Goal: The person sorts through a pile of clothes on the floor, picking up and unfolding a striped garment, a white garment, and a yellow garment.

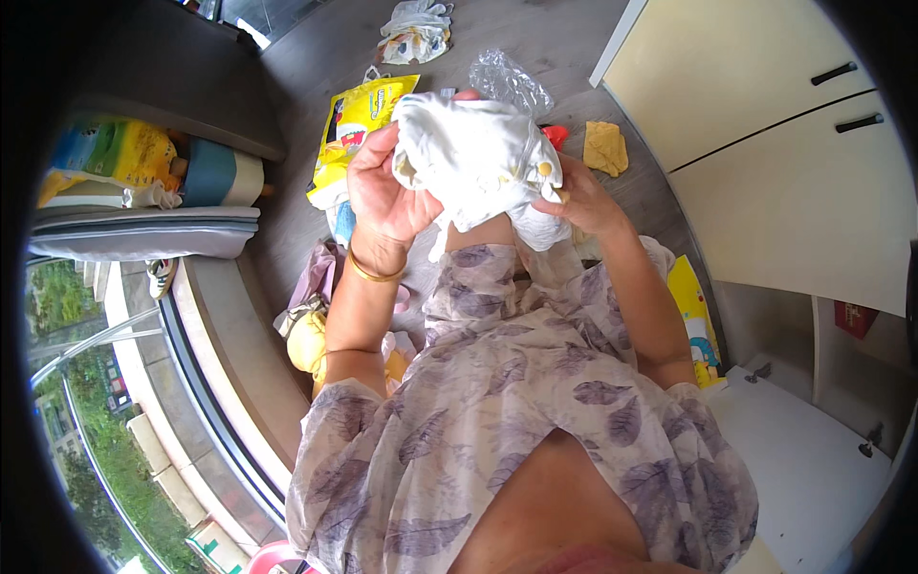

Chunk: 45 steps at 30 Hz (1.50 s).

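Note:
A white cloth garment (470, 161) with a yellow snap button is held up between my two hands, above my lap. My left hand (391, 186) supports its left edge, palm up, with some fingers hidden behind the cloth. At the lower right corner, near the button, my right hand (584, 197) pinches the fabric. Behind the garment to the left lies a yellow plastic package (358, 129) on the floor. More white cloth (541, 226) rests by my legs, partly hidden.
A clear plastic wrapper (509, 79), a folded yellow cloth (606, 148) and a bundled printed bag (416, 32) lie on the floor. Cream cabinets (782, 194) stand at the right, one lower door (796, 466) open. A window sill (237, 344) runs along the left.

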Motion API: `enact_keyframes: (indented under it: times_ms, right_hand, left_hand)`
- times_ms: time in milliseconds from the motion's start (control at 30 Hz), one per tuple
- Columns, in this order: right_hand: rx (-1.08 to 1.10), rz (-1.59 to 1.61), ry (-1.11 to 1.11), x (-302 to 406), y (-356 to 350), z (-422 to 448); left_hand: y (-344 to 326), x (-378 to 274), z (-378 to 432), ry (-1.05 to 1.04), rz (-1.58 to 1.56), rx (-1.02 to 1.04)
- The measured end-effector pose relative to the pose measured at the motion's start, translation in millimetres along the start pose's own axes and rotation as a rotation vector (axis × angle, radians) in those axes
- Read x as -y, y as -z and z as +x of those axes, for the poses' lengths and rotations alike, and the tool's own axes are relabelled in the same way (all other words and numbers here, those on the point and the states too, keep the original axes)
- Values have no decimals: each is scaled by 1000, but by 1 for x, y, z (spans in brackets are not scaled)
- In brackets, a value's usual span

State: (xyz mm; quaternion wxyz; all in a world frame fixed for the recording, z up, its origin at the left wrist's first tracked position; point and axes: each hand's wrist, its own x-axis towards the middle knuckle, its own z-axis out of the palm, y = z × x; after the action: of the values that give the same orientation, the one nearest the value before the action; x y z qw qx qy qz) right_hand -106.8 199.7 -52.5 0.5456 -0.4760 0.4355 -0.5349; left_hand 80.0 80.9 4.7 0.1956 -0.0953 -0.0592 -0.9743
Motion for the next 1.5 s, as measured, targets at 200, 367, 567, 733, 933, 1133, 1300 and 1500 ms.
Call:
enact_keyframes:
  times_ms: [200, 367, 567, 733, 933, 1133, 1300, 1500]
  right_hand:
    - [-171, 12, 118, 45, -8, -6]
    - [-232, -287, 0, 96, 6, 9]
    - [-96, -500, -202, 140, 40, 20]
    - [-179, -908, -172, 156, 61, 18]
    - [-396, -788, 76, 157, 61, 9]
    - [-488, -433, 201, 160, 43, 16]
    - [-439, -347, 175, 172, 29, 17]
    - [-256, -253, 39, 176, -3, 13]
  left_hand:
    - [-10, -36, 15, 60, 313, 0]
    - [-33, -69, 28, -78, 647, -219]
    - [-45, -104, 47, -104, 806, -288]
    - [-77, -125, 33, -257, 838, -381]
    - [-51, -142, 29, -211, 801, -602]
    - [-34, -144, 0, -174, 868, -683]
    - [-6, -139, -12, -86, 1344, -777]
    - [59, -107, -42, 408, 1731, -405]
